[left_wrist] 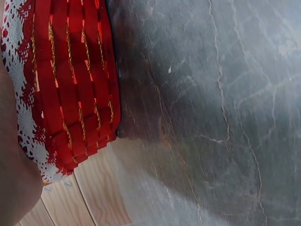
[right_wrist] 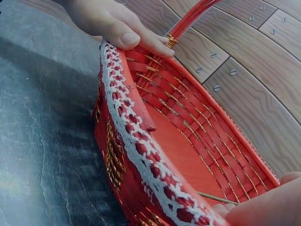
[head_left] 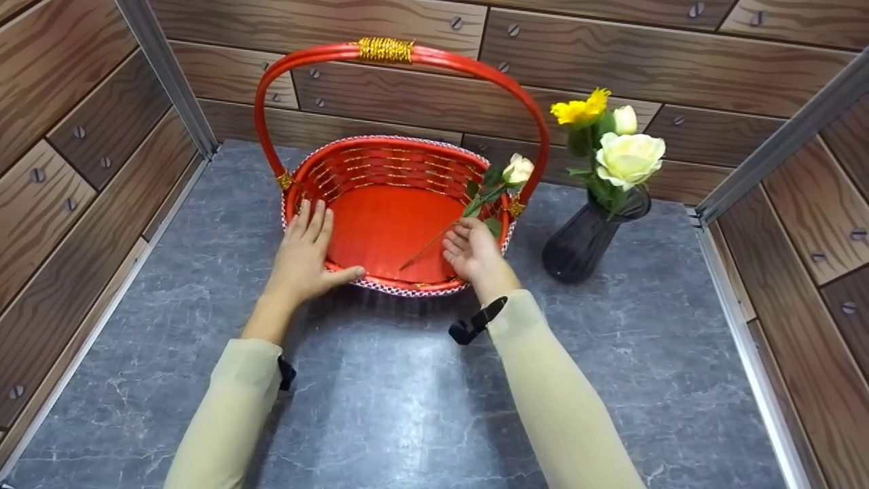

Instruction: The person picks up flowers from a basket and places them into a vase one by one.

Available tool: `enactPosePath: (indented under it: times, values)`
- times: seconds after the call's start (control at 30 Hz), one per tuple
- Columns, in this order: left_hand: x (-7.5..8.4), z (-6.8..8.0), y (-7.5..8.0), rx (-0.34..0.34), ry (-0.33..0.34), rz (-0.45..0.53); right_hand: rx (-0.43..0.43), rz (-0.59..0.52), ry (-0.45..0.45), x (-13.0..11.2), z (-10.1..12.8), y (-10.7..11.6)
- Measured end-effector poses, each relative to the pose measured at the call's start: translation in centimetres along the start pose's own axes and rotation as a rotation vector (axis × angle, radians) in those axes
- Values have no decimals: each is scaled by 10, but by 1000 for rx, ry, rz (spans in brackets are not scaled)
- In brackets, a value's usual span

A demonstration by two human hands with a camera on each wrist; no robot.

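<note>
A red woven basket with a tall arched handle and white lace trim stands on the grey tabletop. My left hand rests on its left front rim, fingers straight and thumb spread along the front edge. Over the right side of the basket, my right hand pinches a cream rose by its stem. The bloom leans over the right rim near the handle's foot, and the bare stem end slants down toward the basket floor. A short piece of the stem shows in the right wrist view.
Right of the basket, a dark vase tilts to one side in the head view. It holds a yellow flower, a white rose and a pale bud. Wood-patterned panels enclose the back and sides.
</note>
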State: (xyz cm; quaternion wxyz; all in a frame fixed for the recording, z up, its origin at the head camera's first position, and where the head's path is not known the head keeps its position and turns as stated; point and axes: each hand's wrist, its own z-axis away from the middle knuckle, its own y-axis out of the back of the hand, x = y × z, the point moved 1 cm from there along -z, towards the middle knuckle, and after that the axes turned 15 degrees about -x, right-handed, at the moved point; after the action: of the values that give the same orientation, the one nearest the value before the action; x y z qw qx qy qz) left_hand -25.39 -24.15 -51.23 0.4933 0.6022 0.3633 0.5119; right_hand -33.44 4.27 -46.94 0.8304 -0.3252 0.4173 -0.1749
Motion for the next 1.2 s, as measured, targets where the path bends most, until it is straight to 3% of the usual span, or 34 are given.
enactPosePath:
  times: [0.5,1.2]
  values:
    - [0,2,0,5,-3,1,18,3,-21,8,-11,2]
    - [0,1,1,1,-4,-8,54,5,25,9,-15,0]
